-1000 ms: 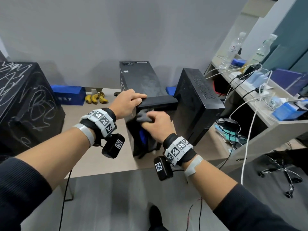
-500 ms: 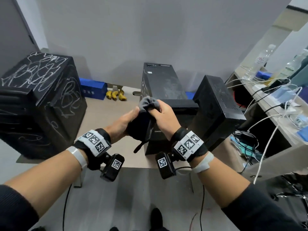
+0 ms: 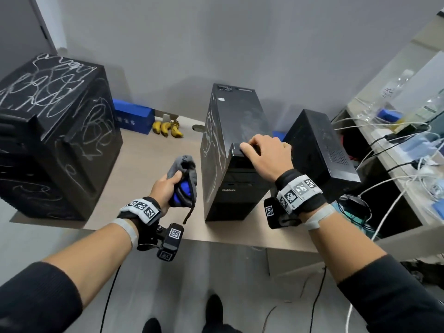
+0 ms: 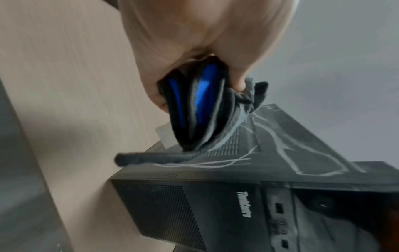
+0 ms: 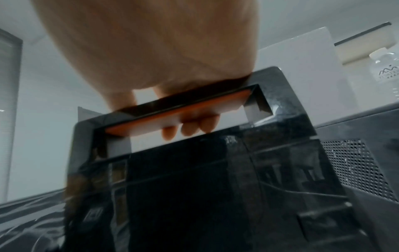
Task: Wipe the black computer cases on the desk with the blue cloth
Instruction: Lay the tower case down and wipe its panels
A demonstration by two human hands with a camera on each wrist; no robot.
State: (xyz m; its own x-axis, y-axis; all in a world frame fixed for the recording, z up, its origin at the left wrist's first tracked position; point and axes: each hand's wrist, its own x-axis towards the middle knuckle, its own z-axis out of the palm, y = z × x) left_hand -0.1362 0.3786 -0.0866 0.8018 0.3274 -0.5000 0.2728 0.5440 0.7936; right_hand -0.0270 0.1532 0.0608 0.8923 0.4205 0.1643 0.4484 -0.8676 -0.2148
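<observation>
A tall black tower case (image 3: 230, 150) stands upright mid-desk, white scribbles on its left side (image 4: 280, 146). My right hand (image 3: 266, 155) grips the handle at its top front edge; the fingers (image 5: 190, 126) curl through the handle opening (image 5: 177, 119). My left hand (image 3: 168, 186) holds the bunched cloth (image 3: 185, 183), grey outside with blue folds (image 4: 202, 95), just left of that case and above the desk. A big scribbled black case (image 3: 55, 135) sits at the left. A third black case (image 3: 319, 145) leans to the right of the tower.
A blue box (image 3: 133, 116) and bananas (image 3: 167, 128) lie by the back wall. The beige desk (image 3: 149, 164) shows between the cases. At right a side shelf (image 3: 406, 150) carries white cables, bottles and small boxes. My shoes and floor cables show below.
The cloth went from both hands into my left hand alone, now left of the tower. My right hand moved onto the tower's top handle. The view swung left.
</observation>
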